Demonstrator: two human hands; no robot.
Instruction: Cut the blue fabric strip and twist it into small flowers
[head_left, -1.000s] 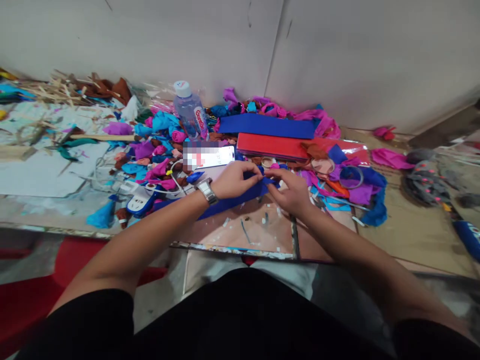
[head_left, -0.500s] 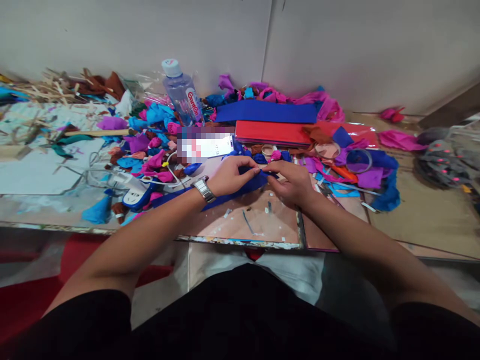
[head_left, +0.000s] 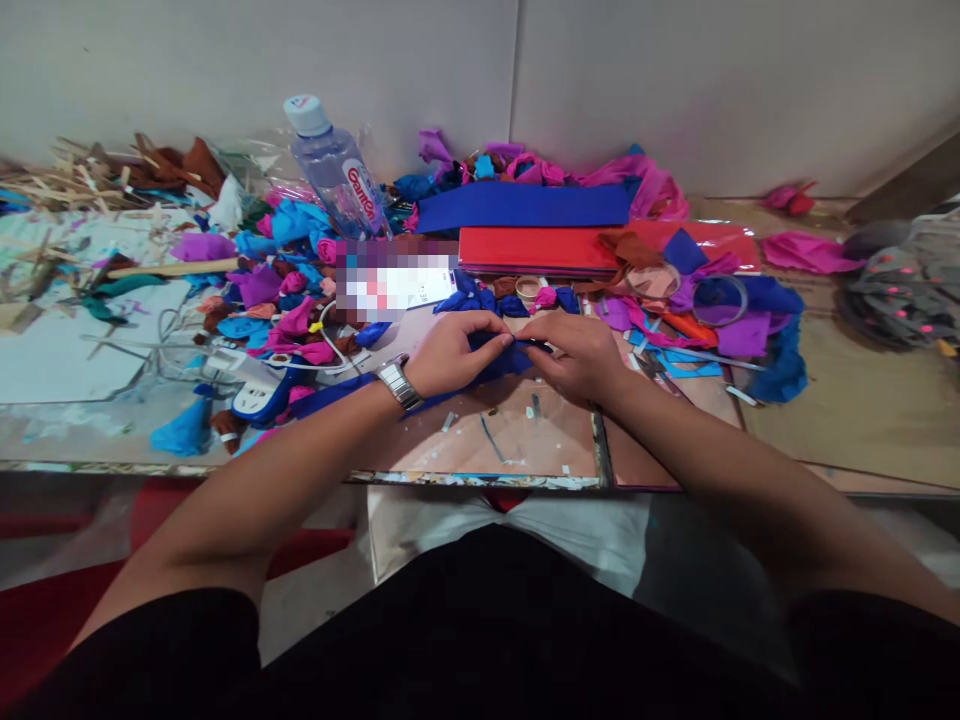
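Note:
A long blue crepe paper strip (head_left: 330, 392) lies across the table (head_left: 525, 440) and runs under my wrists. My left hand (head_left: 454, 352), with a metal watch (head_left: 396, 381) on its wrist, pinches the strip's right end. My right hand (head_left: 574, 355) meets it there and grips the same end, fingertips touching. The paper between the fingers looks bunched or rolled. Small paper scraps lie on the bare tabletop just below my hands.
A water bottle (head_left: 335, 170) stands at the back left, a phone (head_left: 394, 285) lies behind my left hand. Blue (head_left: 525, 205) and red (head_left: 547, 250) paper sheets lie behind. Crumpled pink, purple and blue paper, tape rolls (head_left: 718, 300), a power strip (head_left: 259, 395) and wooden sticks (head_left: 67, 180) crowd the table.
Both hands stay pinched on the blue strip's end with small finger movements. The view has tilted, so everything on the table appears shifted a little left and up.

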